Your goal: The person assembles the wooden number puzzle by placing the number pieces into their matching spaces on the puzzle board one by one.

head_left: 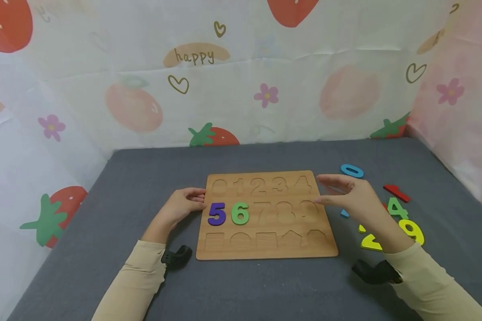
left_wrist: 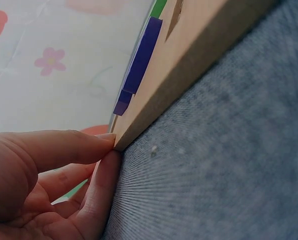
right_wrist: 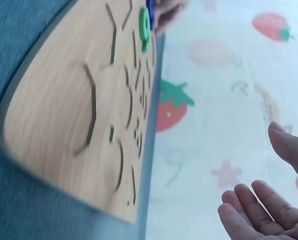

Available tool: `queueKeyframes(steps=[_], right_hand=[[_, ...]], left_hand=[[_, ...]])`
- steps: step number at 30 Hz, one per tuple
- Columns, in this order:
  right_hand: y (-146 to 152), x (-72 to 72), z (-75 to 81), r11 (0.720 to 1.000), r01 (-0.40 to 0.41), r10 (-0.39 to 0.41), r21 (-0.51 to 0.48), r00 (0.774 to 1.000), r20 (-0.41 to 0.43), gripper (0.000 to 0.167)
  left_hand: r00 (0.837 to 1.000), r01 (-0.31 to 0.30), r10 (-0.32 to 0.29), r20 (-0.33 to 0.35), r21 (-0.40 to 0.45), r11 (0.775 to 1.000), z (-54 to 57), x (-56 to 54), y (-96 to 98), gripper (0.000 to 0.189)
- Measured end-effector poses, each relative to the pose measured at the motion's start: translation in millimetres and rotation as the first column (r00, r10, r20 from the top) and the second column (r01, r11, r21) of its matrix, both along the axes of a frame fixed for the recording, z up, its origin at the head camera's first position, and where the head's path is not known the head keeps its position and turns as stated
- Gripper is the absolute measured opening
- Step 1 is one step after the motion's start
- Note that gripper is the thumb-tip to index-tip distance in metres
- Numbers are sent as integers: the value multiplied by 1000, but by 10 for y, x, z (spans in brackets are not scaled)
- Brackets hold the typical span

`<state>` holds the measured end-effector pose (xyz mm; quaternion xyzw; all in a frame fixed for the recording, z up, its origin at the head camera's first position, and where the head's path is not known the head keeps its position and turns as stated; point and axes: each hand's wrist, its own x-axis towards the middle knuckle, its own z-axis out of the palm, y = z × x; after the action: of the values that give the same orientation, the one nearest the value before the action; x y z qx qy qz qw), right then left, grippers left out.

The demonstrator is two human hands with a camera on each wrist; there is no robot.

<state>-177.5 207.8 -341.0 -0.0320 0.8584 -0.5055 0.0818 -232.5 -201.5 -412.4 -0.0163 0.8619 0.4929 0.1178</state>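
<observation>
A wooden puzzle board with number and shape recesses lies on the grey cloth. In its middle row sit a purple number 5 and a green number 6. My left hand holds the board's left edge, thumb and fingertips right at the wood; the left wrist view shows the thumb at the edge. Just beyond the opposite edge, my right hand is raised with thumb and fingers apart. Nothing shows between those fingers in the right wrist view.
Right of the board lie loose pieces: a blue 0, a red 1, a green 4 and a yellow 9. My right forearm partly covers another yellow piece. Printed cloth hangs behind and beside the table.
</observation>
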Motion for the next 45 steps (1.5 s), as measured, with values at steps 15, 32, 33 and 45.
queueKeyframes(steps=[15,32,33,45], right_hand=[[421,-9,-123,995,80,-76,-51,994,77,85],[649,-179,-428,975,20,-38,221,996,77,92],[652,-182,-445,974,17,-34,228,997,72,92],[655,-207,-516,967,23,-46,253,995,85,91]], left_hand=[[1000,-4,4,4,-3,1000,-18,-22,-23,51],[1000,6,-6,-11,-5,1000,-19,-10,-9,51],[1000,4,-4,-10,-6,1000,-20,-8,-10,51],[1000,2,-2,-17,-5,1000,-28,-17,-11,51]])
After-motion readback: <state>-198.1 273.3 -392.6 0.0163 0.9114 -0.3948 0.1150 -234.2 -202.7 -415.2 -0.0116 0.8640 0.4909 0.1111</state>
